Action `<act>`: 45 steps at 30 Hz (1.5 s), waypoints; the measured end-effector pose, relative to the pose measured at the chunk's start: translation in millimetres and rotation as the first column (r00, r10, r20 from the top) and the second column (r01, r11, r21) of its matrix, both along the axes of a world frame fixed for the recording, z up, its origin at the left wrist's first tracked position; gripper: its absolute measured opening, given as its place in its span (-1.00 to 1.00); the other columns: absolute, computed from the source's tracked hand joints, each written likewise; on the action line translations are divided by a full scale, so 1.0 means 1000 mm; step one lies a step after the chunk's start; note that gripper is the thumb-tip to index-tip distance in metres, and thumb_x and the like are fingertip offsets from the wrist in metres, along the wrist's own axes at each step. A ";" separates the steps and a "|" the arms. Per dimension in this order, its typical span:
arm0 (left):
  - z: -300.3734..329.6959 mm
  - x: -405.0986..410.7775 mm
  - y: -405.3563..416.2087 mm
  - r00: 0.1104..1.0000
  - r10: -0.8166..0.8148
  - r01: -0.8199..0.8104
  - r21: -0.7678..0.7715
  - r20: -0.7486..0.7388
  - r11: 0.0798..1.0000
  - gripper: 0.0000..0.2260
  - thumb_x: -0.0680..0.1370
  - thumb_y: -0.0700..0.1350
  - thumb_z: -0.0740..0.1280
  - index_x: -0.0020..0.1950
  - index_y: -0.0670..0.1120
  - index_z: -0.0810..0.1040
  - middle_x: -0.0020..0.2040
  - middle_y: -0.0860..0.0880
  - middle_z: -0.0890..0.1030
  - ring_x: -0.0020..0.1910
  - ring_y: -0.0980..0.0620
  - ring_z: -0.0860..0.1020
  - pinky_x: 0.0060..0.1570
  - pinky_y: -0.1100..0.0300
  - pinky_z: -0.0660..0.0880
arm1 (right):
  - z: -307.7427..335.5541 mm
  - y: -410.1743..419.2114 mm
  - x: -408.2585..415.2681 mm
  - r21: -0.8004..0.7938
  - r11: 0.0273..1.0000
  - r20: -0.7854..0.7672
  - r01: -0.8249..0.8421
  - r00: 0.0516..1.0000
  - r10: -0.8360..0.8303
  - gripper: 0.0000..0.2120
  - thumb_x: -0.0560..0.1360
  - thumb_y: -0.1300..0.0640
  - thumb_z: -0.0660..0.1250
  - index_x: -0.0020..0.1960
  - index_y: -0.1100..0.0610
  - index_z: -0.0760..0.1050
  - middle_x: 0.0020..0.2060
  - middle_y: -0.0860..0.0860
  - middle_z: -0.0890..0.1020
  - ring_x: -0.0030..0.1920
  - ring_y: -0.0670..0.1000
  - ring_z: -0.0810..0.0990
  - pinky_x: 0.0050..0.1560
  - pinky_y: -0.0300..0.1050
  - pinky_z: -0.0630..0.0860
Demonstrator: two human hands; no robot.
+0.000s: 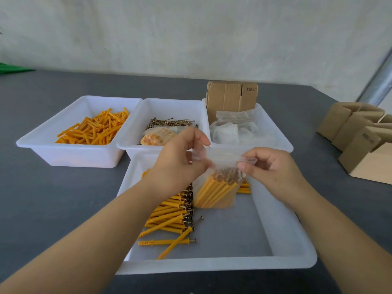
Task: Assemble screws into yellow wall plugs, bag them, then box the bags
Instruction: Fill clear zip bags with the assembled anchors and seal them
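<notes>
A clear plastic bag holding a bundle of yellow plugs with screws hangs over the near white tray. My left hand pinches the bag's top edge on the left. My right hand pinches the same edge on the right. Below them, several assembled plugs with screws lie in a pile in the near tray. At the back, one tray holds loose yellow plugs, the middle one holds screws and a filled bag, the right one holds empty bags.
Flat cardboard box blanks stand at the back of the right tray. Several folded cardboard boxes sit on the grey table at the far right. A metal pole leans by the wall.
</notes>
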State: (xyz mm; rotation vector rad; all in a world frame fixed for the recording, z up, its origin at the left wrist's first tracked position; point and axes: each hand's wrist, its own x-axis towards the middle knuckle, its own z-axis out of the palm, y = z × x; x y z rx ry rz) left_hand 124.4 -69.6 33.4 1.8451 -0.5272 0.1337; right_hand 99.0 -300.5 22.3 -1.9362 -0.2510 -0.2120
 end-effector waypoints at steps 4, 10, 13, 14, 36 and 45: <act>-0.002 -0.002 -0.005 0.995 -0.085 0.084 -0.020 -0.050 0.996 -0.70 0.37 -0.26 0.57 0.06 -0.09 0.64 -0.14 0.05 0.56 -0.21 0.09 0.56 -0.15 0.24 0.52 | -0.003 0.005 0.000 0.050 0.997 0.047 -0.057 0.997 0.054 -0.96 0.50 0.26 0.44 -0.12 0.20 0.65 -0.24 0.08 0.68 -0.20 -0.06 0.62 -0.13 -0.24 0.54; -0.005 -0.001 -0.011 0.991 -0.122 0.118 0.071 0.056 0.990 -0.97 0.46 -0.30 0.50 -0.17 -0.21 0.71 -0.27 -0.08 0.70 -0.26 0.05 0.66 -0.18 0.34 0.49 | -0.007 0.004 0.000 0.023 0.995 0.100 -0.099 0.990 0.096 -0.92 0.51 0.29 0.41 -0.14 0.19 0.66 -0.24 0.01 0.69 -0.20 -0.10 0.63 -0.13 -0.29 0.53; -0.006 0.001 -0.009 0.992 -0.121 0.118 0.070 0.042 0.990 -0.96 0.48 -0.24 0.50 -0.17 -0.20 0.72 -0.28 -0.06 0.71 -0.26 0.06 0.66 -0.18 0.32 0.49 | -0.008 0.004 -0.002 0.075 0.993 0.091 -0.090 0.992 0.083 -0.95 0.44 0.22 0.47 -0.11 0.18 0.68 -0.20 0.06 0.72 -0.16 -0.05 0.67 -0.10 -0.24 0.58; -0.007 0.001 -0.008 0.992 -0.117 0.114 0.072 0.047 0.991 -0.95 0.48 -0.22 0.50 -0.16 -0.20 0.72 -0.28 -0.05 0.71 -0.26 0.05 0.66 -0.18 0.30 0.50 | -0.008 0.004 -0.003 0.113 0.990 0.079 -0.087 0.994 0.078 -0.90 0.39 0.17 0.49 -0.09 0.14 0.68 -0.18 0.06 0.72 -0.15 -0.04 0.68 -0.09 -0.23 0.60; 0.018 -0.007 -0.027 0.915 -0.031 -0.188 0.492 0.403 0.850 -0.92 0.48 -0.03 0.48 -0.04 0.04 0.71 -0.03 0.07 0.64 0.04 -0.02 0.54 0.07 -0.06 0.48 | -0.008 0.005 -0.002 0.188 0.976 0.067 -0.110 0.993 0.099 -0.86 0.46 0.42 0.43 -0.19 0.21 0.61 -0.29 -0.02 0.69 -0.24 -0.09 0.65 -0.16 -0.27 0.57; 0.012 -0.007 -0.029 0.937 0.002 -0.160 0.424 0.350 0.891 -0.96 0.50 -0.08 0.46 -0.12 0.01 0.71 -0.13 0.07 0.64 -0.08 0.03 0.57 -0.04 -0.02 0.53 | -0.011 0.001 -0.001 0.218 0.975 0.080 -0.052 0.996 0.035 -0.91 0.45 0.37 0.46 -0.15 0.21 0.63 -0.25 0.02 0.69 -0.20 -0.05 0.64 -0.11 -0.20 0.61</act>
